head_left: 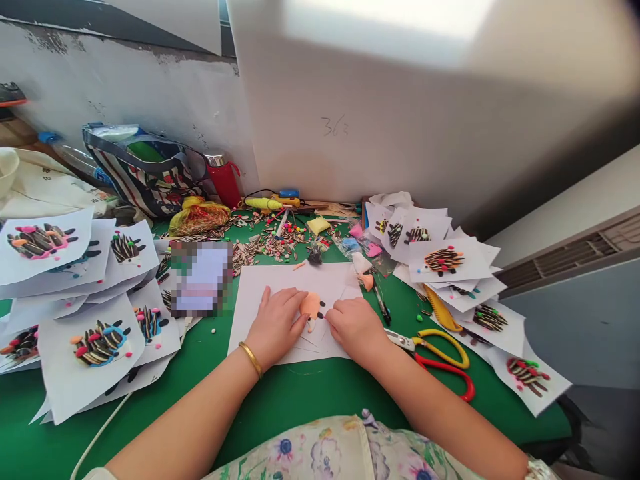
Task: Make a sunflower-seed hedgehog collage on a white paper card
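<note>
White sheets of paper lie in front of me. On them is a flat light-orange clay shape with small black pieces along its right edge. My left hand rests on the paper with its fingers stretched out. Its fingertips and thumb touch the left side of the orange shape. My right hand is at the shape's right, fingers curled and pressed together beside the black pieces. Whatever those fingers hold, if anything, is too small or hidden to make out.
Sheets with seed-and-clay hedgehogs are piled left; another pile stands right. Scissors and a black pen lie by my right arm. Behind are scattered sunflower seeds, clay bags, a blurred phone and a red bottle.
</note>
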### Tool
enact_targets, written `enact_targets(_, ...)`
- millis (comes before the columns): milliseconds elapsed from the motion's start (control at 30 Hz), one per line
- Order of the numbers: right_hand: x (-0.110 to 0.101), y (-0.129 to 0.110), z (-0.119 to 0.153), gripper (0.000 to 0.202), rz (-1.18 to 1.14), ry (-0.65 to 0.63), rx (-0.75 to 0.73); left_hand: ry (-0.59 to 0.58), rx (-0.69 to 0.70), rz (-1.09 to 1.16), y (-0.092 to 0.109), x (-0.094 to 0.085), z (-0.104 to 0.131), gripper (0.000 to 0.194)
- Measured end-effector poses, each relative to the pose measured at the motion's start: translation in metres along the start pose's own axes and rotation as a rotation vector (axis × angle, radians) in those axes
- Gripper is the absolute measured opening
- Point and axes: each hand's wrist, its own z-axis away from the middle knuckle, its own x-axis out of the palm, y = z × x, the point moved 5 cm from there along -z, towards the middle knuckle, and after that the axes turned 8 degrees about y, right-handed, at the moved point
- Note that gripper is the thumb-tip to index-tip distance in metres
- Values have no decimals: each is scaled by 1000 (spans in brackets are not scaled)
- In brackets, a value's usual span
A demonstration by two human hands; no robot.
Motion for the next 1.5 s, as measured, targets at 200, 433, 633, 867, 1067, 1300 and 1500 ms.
enact_targets(200, -5, 0, -1, 15, -18, 1, 22, 5, -9, -2, -2, 1, 0, 38)
enact_targets(433, -9, 22, 4, 17, -128, 162, 89, 17, -6, -2, -2, 1, 1, 39)
enact_targets(633, 6, 22, -2, 18, -128, 135, 51, 9, -4, -4, -2, 1, 0, 39)
enact_targets(867, 3, 15, -9, 19, 2, 59, 28, 10, -7, 4, -1, 0, 0, 39)
enact_targets(1067, -1, 13, -10, 16, 29, 49, 26, 22, -7, 2, -1, 1, 1, 40)
enact_targets(1300, 2, 24, -1, 20, -40, 144, 36, 14, -5, 6, -2, 1, 1, 40)
enact_targets(1500, 3, 19, -9, 16, -6, 60, 23, 7, -11, 18, -2, 1, 0, 39)
